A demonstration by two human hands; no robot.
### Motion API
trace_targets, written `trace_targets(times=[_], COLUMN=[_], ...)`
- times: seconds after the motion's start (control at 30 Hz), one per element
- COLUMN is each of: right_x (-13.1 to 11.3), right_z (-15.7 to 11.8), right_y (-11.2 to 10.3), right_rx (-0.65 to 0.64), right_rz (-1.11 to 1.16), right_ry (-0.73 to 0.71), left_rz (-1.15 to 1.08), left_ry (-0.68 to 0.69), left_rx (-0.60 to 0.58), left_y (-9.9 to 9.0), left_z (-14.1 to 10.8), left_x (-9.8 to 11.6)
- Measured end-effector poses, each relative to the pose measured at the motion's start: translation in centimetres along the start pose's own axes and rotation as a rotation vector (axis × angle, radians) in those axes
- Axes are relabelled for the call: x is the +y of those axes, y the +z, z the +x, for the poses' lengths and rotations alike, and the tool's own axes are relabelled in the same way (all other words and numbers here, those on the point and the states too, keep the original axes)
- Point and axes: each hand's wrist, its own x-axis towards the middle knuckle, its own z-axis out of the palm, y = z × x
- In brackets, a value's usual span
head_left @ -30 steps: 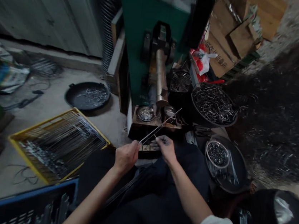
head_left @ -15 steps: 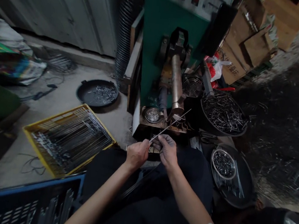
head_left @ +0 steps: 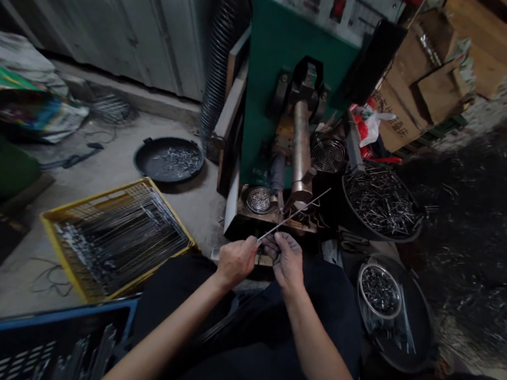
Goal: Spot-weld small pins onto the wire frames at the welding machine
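A thin metal rod (head_left: 299, 211) slants up and to the right from my left hand (head_left: 236, 262), whose fingers are closed around its lower end. Close beside it, my right hand (head_left: 288, 262) is closed, with thumb and darkened fingertips together just below the rod. Whatever those fingers hold is too small or hidden to make out. The rod's far end crosses in front of the thick metal cylinder (head_left: 301, 150) of a green machine (head_left: 266, 112). A small round dish of tiny metal pieces (head_left: 259, 200) stands on the machine's ledge, left of the rod.
To the left, a yellow crate (head_left: 63, 254) holds long metal rods, with a blue crate (head_left: 37, 319) nearer. A black pan (head_left: 147, 162) lies on the floor behind. On the right are a basin of metal pieces (head_left: 380, 201) and a bowl (head_left: 379, 290) in another pan (head_left: 423, 331).
The view has shifted slightly, showing more of the machine's top. Both hands stay together in front of the machine, and my left hand still grips the rod.
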Motion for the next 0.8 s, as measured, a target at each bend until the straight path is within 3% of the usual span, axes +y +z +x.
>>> trace_targets(times=[0.8], right_x=[-1.7], right_z=[2.4], right_y=[0.7], right_rx=[0.071], right_rz=[-0.021], right_ry=[-0.066], left_rz=[-0.03], left_ry=[-0.033], left_rx=[-0.041], left_y=[1.5], left_z=[2.5], left_x=[0.0])
